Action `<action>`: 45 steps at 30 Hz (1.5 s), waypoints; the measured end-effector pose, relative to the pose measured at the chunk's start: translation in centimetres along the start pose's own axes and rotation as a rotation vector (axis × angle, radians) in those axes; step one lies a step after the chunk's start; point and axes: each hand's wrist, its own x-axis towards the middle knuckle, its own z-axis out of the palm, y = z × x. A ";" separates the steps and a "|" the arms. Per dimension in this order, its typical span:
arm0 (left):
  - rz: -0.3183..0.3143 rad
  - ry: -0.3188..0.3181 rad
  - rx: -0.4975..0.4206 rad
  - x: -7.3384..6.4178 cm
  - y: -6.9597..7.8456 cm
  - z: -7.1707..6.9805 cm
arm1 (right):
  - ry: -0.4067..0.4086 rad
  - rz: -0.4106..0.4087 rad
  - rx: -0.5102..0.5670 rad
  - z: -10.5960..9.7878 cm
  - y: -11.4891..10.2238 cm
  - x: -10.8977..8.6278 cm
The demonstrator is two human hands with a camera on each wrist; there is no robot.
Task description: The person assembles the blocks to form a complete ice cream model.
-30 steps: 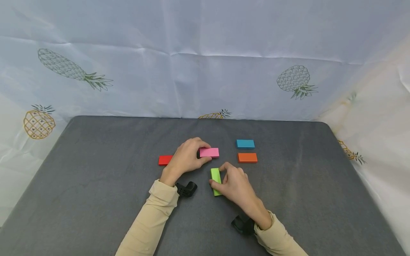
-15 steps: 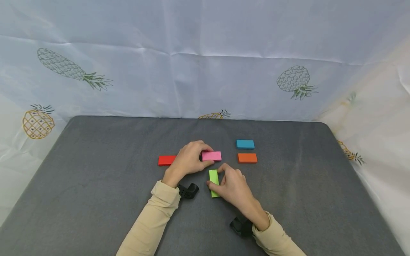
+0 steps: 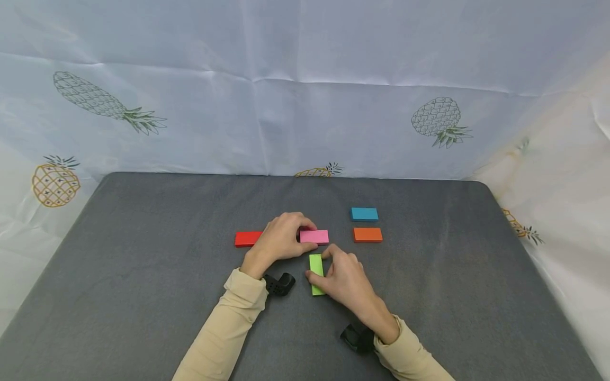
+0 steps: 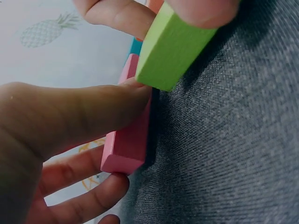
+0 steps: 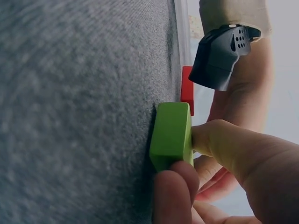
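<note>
My left hand pinches a pink block between thumb and fingers; the block lies crosswise near the middle of the table. In the left wrist view the thumb presses the long side of the pink block. Just nearer to me, my right hand pinches a lime green block that points away from me. The green block fills the middle of the right wrist view, thumb on one side and fingers at its end. Left of the left hand lies a red block, partly hidden by that hand.
To the right, an orange block lies in front of a blue block on the grey table. A pineapple-print curtain hangs behind the table's far edge. Black wrist cameras sit on both wrists.
The left hand has brought the pink block toward me and slightly right. My right hand has shifted the green block a little left and nearer to me. The other blocks stay put.
</note>
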 end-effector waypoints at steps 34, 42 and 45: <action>0.077 -0.133 -0.092 -0.2 -1.1 -1.1 | -0.083 0.037 0.077 0.1 0.3 0.2; 0.100 -0.176 -0.104 -0.2 -1.2 -1.1 | -0.082 0.048 0.084 0.2 0.4 0.2; 0.103 -0.185 -0.107 -0.2 -1.1 -1.1 | -0.081 0.054 0.087 0.2 0.4 0.2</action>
